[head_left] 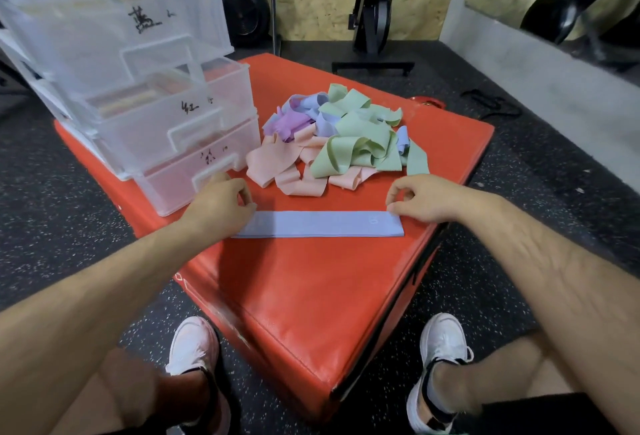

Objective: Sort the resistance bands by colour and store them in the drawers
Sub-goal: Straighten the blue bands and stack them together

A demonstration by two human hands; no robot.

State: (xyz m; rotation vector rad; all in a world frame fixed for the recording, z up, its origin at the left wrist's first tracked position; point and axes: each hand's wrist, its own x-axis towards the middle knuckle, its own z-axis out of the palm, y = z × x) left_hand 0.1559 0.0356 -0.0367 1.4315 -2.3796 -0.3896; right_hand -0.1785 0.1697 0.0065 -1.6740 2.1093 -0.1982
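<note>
**Blue band held flat at both ends**

The left hand (pixel 221 204), fingers curled, pinches the left end of a blue band (pixel 318 224). The right hand (pixel 420 199) pinches the right end likewise. The band lies flat on the red pad (pixel 311 296). Beyond it sits a pile of bands (pixel 336 136) (green, pink, purple, blue), just beside the clear drawers (pixel 138 112).

I see a red padded block (pixel 311 296) on the speckled floor (pixel 69 192), clear drawer unit (pixel 166 143) at its far left corner, tangled pile of bands (pixel 346 136) just beside it, green, pink, blue, purple, one blue band (pixel 318 224) flat nearer me
</note>
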